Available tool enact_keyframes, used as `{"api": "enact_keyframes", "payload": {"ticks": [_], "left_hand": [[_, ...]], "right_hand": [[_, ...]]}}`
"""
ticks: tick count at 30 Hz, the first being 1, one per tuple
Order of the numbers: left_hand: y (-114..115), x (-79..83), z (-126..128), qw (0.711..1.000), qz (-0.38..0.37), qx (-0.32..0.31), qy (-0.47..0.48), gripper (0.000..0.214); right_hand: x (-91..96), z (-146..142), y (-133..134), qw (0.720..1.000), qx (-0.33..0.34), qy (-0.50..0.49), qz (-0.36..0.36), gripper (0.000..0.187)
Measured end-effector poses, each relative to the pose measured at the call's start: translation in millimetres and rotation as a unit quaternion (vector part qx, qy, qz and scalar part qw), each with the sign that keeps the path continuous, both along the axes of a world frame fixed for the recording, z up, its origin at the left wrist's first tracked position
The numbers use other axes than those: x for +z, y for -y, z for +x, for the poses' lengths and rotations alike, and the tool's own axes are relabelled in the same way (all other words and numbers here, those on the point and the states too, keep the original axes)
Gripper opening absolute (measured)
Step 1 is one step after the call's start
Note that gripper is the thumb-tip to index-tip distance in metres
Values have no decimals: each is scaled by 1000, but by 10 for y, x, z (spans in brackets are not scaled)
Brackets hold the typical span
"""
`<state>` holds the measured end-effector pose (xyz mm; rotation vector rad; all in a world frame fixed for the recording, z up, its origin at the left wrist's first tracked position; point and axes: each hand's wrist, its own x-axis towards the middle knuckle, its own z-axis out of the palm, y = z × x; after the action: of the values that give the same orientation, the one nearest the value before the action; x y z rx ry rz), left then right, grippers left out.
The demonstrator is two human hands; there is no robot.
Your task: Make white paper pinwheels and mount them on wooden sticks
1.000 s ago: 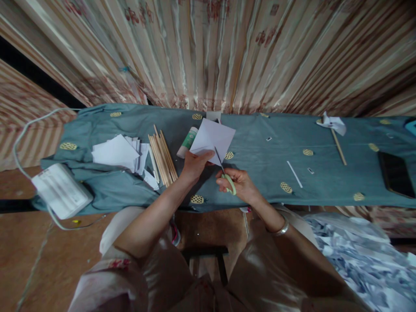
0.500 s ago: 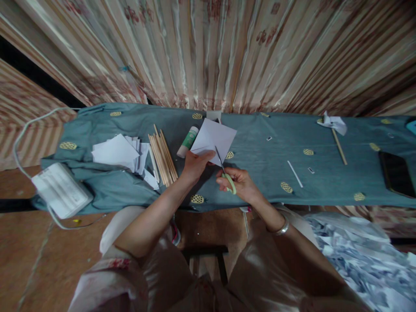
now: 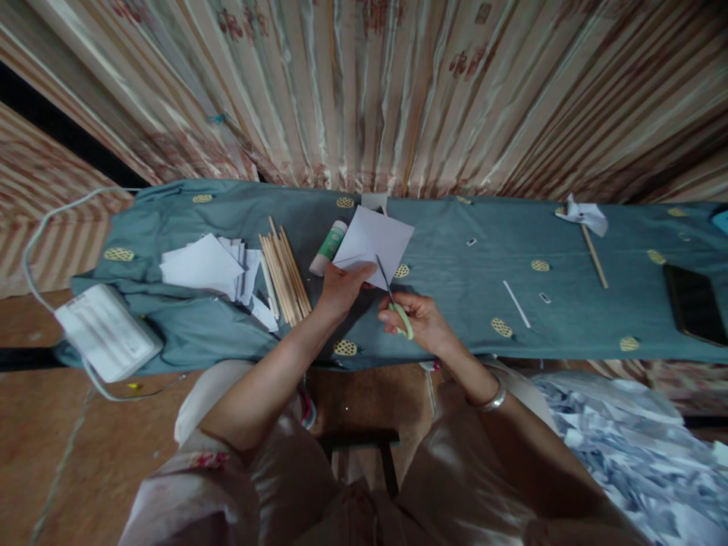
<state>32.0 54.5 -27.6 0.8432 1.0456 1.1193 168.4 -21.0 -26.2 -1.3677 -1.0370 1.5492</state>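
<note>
A square sheet of white paper (image 3: pixel 378 233) is pinched at its lower left by my left hand (image 3: pixel 344 290). My right hand (image 3: pixel 418 318) grips the green handles of a pair of scissors (image 3: pixel 403 317). The blades lie over the paper's lower part, pointing up and left, close to my left fingertips. Whether the blades are closed I cannot make out. Just left of the paper lies a glue stick (image 3: pixel 330 249) with a green label and white cap. Farther left are several wooden sticks (image 3: pixel 284 277) in a bunch.
A stack of white paper (image 3: pixel 205 265) lies left of the sticks, near a white power strip (image 3: pixel 111 334). On the right are a paper strip (image 3: pixel 516 304), a paper pinwheel on a stick (image 3: pixel 588 216) and a black phone (image 3: pixel 695 305). The cloth-covered table (image 3: pixel 466 284) runs along a curtain (image 3: pixel 364 98).
</note>
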Motion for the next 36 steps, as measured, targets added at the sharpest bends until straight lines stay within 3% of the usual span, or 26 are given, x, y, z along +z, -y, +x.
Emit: {"api": "enact_keyframes", "payload": {"ticks": [20, 29, 33, 36], "left_hand": [[-9, -30, 14, 999, -1, 20, 34, 21], [-81, 46, -30, 994, -51, 21, 96, 31], [-178, 108, -109, 994, -34, 51, 92, 36], [-226, 111, -167, 995, 14, 69, 66, 37]], "right_hand": [[-48, -18, -3, 1000, -2, -5, -1, 47], [-84, -21, 49, 1000, 27, 0, -14, 50], [-19, 42, 73, 997, 62, 29, 25, 45], [34, 153, 34, 997, 42, 41, 41, 46]]}}
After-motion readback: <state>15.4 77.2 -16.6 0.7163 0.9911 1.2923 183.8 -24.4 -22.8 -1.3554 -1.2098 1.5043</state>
